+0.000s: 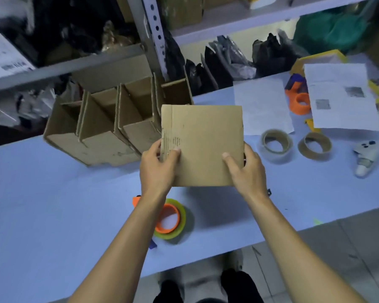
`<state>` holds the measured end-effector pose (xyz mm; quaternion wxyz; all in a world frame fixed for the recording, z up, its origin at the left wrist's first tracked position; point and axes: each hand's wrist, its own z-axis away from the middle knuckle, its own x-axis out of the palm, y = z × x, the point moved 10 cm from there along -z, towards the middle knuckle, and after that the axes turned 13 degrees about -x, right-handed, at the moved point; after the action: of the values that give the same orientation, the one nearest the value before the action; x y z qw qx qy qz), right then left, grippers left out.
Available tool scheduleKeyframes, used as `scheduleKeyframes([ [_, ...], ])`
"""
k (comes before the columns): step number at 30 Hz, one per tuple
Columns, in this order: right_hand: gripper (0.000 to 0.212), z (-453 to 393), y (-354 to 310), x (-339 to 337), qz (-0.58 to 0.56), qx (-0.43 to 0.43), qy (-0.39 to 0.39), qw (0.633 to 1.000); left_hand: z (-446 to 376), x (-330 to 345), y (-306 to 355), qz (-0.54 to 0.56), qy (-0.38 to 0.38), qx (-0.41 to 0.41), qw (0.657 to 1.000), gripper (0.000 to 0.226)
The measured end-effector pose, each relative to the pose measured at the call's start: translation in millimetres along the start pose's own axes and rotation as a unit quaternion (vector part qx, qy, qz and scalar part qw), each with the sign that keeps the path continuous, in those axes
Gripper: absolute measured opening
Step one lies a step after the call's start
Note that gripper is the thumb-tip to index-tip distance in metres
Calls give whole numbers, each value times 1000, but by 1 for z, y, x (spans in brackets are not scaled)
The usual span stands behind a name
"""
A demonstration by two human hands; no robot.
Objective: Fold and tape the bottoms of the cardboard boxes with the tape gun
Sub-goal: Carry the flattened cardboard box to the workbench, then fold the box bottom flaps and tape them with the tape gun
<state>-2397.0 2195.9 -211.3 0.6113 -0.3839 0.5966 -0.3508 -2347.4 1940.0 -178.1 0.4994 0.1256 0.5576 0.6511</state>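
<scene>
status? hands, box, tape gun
Left hand and right hand both grip flat cardboard box above table, unfolded. Tape gun on table, partly under left forearm, untouched. Nothing blocking.

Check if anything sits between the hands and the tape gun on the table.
Nothing visible does. Both the left hand and the right hand grip the flat box above the table. The tape gun lies right under the left forearm, unobstructed.

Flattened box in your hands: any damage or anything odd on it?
Yes. The flattened box looks scuffed along its left edge, beside the left hand; corrugation ribs show through there. The right hand grips the cleaner side.
</scene>
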Motion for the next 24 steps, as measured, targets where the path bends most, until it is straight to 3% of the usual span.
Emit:
scheduleKeyframes([
  [4,51,8,16,2,-30,-39,56,997,-9,6,-18,13,-4,47,999,45],
  [12,51,61,12,7,-48,-126,100,986,38,-30,-37,52,28,165,984,41],
  [20,55,168,-46,33,-35,-198,27,979,141,-130,-107,92,95,108,985,14],
  [24,60,202,-65,56,-23,-211,-12,977,171,-172,-134,106,133,90,981,22],
])
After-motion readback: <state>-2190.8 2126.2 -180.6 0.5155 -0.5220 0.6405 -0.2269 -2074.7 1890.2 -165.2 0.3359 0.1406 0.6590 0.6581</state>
